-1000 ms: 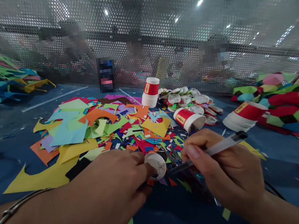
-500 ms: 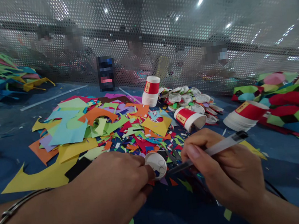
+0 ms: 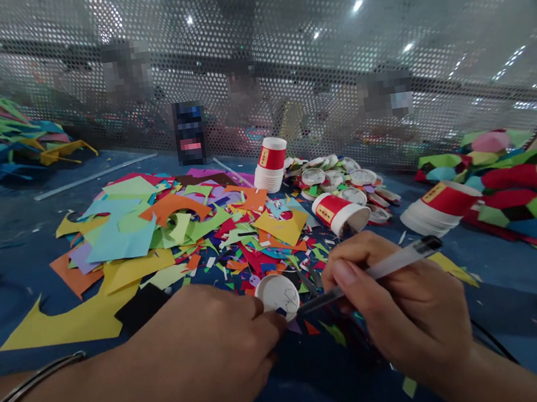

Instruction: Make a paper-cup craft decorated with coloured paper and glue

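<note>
Between my hands is a small white round disc (image 3: 279, 294) with a raised rim, like a paper cup's bottom, marked with thin dark lines. My left hand (image 3: 228, 348) is closed on its lower left edge, and part of the disc is hidden behind the fingers. A dark piece shows by those fingertips, too small to name. My right hand (image 3: 401, 309) grips a pen (image 3: 381, 270) with a clear barrel and dark ends. The pen's front end points left at the disc's right edge; whether it touches cannot be made out.
Coloured paper scraps (image 3: 125, 223) spread beyond my hands. Red and white paper cups (image 3: 270, 161) stand stacked, with another cup (image 3: 339, 213) lying on its side. Several round discs (image 3: 332, 179) are heaped behind it. A phone (image 3: 190, 133) stands before a perforated screen (image 3: 236, 27).
My left fingers have moved slightly right along the disc's lower edge, and the disc has turned a little. My right hand keeps the pen almost in place.
</note>
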`<state>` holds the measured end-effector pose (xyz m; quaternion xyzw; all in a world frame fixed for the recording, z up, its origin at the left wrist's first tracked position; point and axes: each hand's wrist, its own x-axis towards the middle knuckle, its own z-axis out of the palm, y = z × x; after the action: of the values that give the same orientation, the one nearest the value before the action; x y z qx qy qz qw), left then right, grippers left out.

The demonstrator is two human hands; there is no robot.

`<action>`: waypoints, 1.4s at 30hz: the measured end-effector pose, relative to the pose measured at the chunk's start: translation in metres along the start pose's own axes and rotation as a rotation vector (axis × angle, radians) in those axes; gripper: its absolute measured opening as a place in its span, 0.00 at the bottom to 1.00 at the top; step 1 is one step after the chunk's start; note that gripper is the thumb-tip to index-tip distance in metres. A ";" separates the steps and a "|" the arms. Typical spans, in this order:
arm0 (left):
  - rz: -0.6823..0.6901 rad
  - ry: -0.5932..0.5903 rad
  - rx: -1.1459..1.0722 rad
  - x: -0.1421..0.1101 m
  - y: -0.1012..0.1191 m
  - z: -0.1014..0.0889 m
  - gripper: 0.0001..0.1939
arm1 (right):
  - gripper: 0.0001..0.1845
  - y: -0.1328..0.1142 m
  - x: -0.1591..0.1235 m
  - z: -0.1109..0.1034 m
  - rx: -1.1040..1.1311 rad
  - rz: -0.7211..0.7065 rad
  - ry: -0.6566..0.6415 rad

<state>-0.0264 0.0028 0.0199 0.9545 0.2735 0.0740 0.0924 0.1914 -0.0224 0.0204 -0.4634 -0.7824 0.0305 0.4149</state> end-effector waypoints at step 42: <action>-0.022 -0.135 -0.019 0.006 -0.005 -0.007 0.12 | 0.14 0.006 -0.001 0.017 0.142 0.084 -0.135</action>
<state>-0.0249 0.0116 0.0260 0.9533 0.2765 0.0109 0.1207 0.1841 -0.0140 0.0061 -0.4622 -0.7842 0.1344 0.3915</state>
